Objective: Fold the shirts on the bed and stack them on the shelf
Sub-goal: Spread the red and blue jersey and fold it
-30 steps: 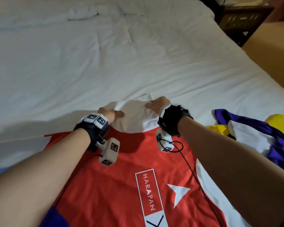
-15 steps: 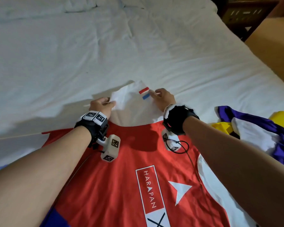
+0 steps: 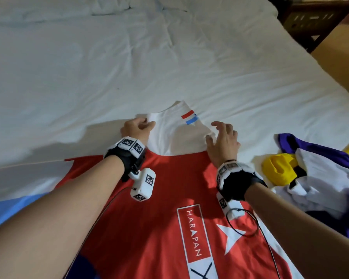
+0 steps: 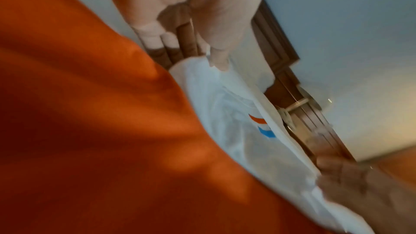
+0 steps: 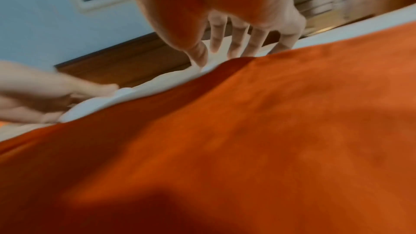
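Note:
A red shirt [image 3: 165, 208] with white lettering lies flat on the white bed [image 3: 129, 57], its white top section [image 3: 175, 135] pointing away from me. That section carries a red and blue stripe mark [image 3: 189, 117]. My left hand [image 3: 138, 127] pinches the left edge of the white section between thumb and curled fingers [image 4: 216, 56]. My right hand [image 3: 223, 137] hovers over the section's right edge, fingers spread and straight, fingertips [image 5: 238, 49] at the cloth. The shirt's near end runs out of view.
A crumpled heap of purple, yellow and white garments [image 3: 320, 174] lies on the bed to the right of my right arm. A dark wooden nightstand [image 3: 314, 21] stands beyond the bed's far right corner, beside tan floor [image 3: 347, 63]. Wrinkled sheet stretches ahead.
The white top section has been unfolded away from me, so its stripe mark shows. My right hand has let go of it and spread open; the left hand keeps its pinch.

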Action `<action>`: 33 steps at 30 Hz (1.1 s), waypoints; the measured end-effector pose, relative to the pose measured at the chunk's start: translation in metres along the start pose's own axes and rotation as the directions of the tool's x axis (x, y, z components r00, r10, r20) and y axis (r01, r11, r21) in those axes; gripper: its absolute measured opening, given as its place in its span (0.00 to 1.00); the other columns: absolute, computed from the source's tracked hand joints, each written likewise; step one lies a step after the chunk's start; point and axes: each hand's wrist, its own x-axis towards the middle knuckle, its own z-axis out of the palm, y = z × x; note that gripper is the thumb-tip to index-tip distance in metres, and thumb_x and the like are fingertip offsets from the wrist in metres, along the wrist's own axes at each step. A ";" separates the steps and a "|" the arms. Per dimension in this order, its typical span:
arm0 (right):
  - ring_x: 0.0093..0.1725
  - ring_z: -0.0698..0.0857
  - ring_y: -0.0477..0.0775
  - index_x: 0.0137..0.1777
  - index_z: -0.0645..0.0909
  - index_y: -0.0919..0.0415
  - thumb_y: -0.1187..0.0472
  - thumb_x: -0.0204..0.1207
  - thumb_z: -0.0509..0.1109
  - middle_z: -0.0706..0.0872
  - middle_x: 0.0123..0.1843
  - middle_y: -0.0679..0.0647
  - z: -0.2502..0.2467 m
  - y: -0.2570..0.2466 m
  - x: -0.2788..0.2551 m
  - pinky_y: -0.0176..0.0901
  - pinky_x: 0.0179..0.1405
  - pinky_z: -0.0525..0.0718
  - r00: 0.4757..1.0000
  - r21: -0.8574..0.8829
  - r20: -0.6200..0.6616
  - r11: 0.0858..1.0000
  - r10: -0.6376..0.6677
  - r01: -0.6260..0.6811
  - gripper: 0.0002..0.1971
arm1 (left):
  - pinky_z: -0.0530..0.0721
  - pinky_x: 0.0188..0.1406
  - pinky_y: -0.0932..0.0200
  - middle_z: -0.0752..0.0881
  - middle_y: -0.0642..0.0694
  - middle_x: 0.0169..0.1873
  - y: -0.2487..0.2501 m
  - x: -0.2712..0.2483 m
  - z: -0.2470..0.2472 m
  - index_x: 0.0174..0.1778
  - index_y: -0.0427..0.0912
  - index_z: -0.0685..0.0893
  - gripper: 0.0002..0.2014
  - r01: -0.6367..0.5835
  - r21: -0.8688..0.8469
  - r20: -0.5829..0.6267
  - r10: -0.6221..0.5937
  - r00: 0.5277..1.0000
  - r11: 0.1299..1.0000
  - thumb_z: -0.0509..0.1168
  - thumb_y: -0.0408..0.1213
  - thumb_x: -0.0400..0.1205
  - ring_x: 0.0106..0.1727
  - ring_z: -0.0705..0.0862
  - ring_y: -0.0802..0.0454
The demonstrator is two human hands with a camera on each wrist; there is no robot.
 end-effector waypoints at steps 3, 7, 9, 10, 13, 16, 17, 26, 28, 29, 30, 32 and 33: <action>0.64 0.76 0.61 0.63 0.80 0.53 0.63 0.69 0.67 0.79 0.65 0.53 0.019 -0.034 -0.045 0.58 0.57 0.76 0.938 0.053 0.022 0.938 -0.345 0.343 0.20 | 0.85 0.51 0.60 0.90 0.59 0.36 -0.014 -0.010 -0.034 0.38 0.54 0.90 0.12 -0.079 0.160 0.132 0.058 0.990 0.984 0.72 0.56 0.67 0.44 0.88 0.55; 0.63 0.80 0.59 0.60 0.83 0.57 0.65 0.69 0.64 0.83 0.66 0.54 0.060 -0.085 -0.083 0.56 0.59 0.79 0.783 0.178 0.155 0.797 -0.602 0.577 0.19 | 0.78 0.42 0.60 0.87 0.59 0.30 -0.060 -0.017 -0.113 0.31 0.55 0.86 0.13 -0.187 0.538 0.302 0.019 0.953 0.822 0.67 0.59 0.60 0.40 0.86 0.49; 0.67 0.79 0.63 0.66 0.81 0.61 0.64 0.70 0.66 0.81 0.69 0.58 0.076 -0.113 -0.081 0.59 0.67 0.76 0.754 0.186 0.215 0.784 -0.621 0.593 0.22 | 0.76 0.41 0.58 0.86 0.55 0.31 -0.081 -0.013 -0.149 0.33 0.54 0.85 0.15 -0.182 0.607 0.328 -0.035 0.944 0.774 0.65 0.58 0.58 0.40 0.84 0.46; 0.70 0.77 0.63 0.69 0.79 0.62 0.62 0.72 0.67 0.81 0.70 0.59 0.082 -0.126 -0.078 0.62 0.73 0.71 0.745 0.162 0.261 0.789 -0.613 0.592 0.23 | 0.77 0.41 0.57 0.86 0.53 0.31 -0.091 -0.010 -0.165 0.34 0.53 0.86 0.17 -0.183 0.632 0.329 -0.047 0.943 0.753 0.64 0.58 0.58 0.40 0.84 0.45; 0.76 0.70 0.58 0.74 0.74 0.54 0.47 0.76 0.69 0.81 0.69 0.54 0.091 -0.167 -0.063 0.68 0.81 0.50 0.649 0.000 0.571 0.791 -0.502 0.612 0.27 | 0.82 0.40 0.53 0.86 0.48 0.31 -0.116 -0.004 -0.204 0.36 0.51 0.87 0.14 -0.199 0.648 0.363 -0.068 0.929 0.735 0.67 0.56 0.61 0.38 0.84 0.44; 0.66 0.79 0.57 0.57 0.85 0.48 0.44 0.70 0.68 0.87 0.57 0.51 0.096 -0.193 -0.051 0.64 0.73 0.68 0.593 -0.083 0.655 0.736 -0.468 0.672 0.17 | 0.80 0.35 0.54 0.86 0.46 0.28 -0.132 0.005 -0.229 0.33 0.48 0.88 0.05 -0.213 0.629 0.409 -0.086 0.909 0.747 0.72 0.45 0.67 0.35 0.83 0.43; 0.62 0.83 0.58 0.53 0.86 0.48 0.47 0.70 0.67 0.88 0.54 0.51 0.099 -0.198 -0.048 0.59 0.66 0.75 0.610 -0.089 0.640 0.743 -0.468 0.663 0.14 | 0.80 0.35 0.54 0.86 0.46 0.28 -0.137 0.007 -0.237 0.31 0.49 0.87 0.05 -0.207 0.628 0.389 -0.073 0.919 0.750 0.71 0.46 0.67 0.35 0.83 0.43; 0.86 0.49 0.55 0.83 0.61 0.53 0.47 0.79 0.60 0.56 0.86 0.49 0.124 -0.186 -0.159 0.72 0.79 0.42 0.662 0.075 0.465 0.771 -0.588 0.632 0.32 | 0.80 0.44 0.54 0.88 0.43 0.37 -0.183 0.002 -0.276 0.37 0.47 0.87 0.04 -0.172 0.541 0.238 0.047 0.970 0.823 0.75 0.40 0.76 0.43 0.85 0.40; 0.86 0.41 0.51 0.85 0.55 0.52 0.41 0.80 0.53 0.49 0.88 0.46 0.134 -0.175 -0.191 0.76 0.79 0.40 0.595 0.032 0.530 0.716 -0.604 0.698 0.34 | 0.83 0.46 0.51 0.87 0.43 0.34 -0.193 0.007 -0.288 0.33 0.53 0.84 0.08 -0.127 0.547 0.192 0.024 0.981 0.828 0.75 0.45 0.76 0.44 0.86 0.39; 0.86 0.40 0.52 0.86 0.53 0.52 0.39 0.81 0.50 0.46 0.88 0.47 0.139 -0.170 -0.202 0.77 0.79 0.41 0.608 -0.015 0.538 0.714 -0.584 0.700 0.35 | 0.83 0.46 0.50 0.85 0.43 0.32 -0.198 0.009 -0.293 0.31 0.54 0.83 0.10 -0.103 0.545 0.168 0.012 0.986 0.832 0.74 0.49 0.75 0.43 0.85 0.39; 0.86 0.40 0.52 0.86 0.51 0.51 0.36 0.81 0.47 0.45 0.88 0.48 0.144 -0.166 -0.207 0.76 0.79 0.40 0.645 -0.066 0.527 0.730 -0.553 0.680 0.36 | 0.83 0.46 0.49 0.84 0.44 0.31 -0.200 0.011 -0.297 0.30 0.54 0.82 0.11 -0.091 0.537 0.141 0.017 0.990 0.839 0.74 0.52 0.74 0.43 0.85 0.39; 0.86 0.37 0.52 0.86 0.46 0.51 0.30 0.79 0.35 0.40 0.87 0.49 0.147 -0.166 -0.207 0.73 0.78 0.34 0.722 -0.144 0.504 0.779 -0.473 0.611 0.40 | 0.82 0.49 0.47 0.87 0.44 0.36 -0.203 0.010 -0.300 0.34 0.51 0.85 0.12 -0.075 0.536 0.054 0.055 0.997 0.841 0.73 0.54 0.74 0.46 0.86 0.38; 0.85 0.35 0.51 0.86 0.43 0.52 0.29 0.77 0.29 0.38 0.87 0.50 0.149 -0.166 -0.205 0.71 0.78 0.31 0.742 -0.162 0.507 0.797 -0.439 0.582 0.42 | 0.80 0.54 0.45 0.87 0.41 0.44 -0.202 0.007 -0.297 0.41 0.48 0.87 0.12 -0.074 0.592 -0.004 0.095 0.996 0.802 0.71 0.53 0.75 0.53 0.84 0.37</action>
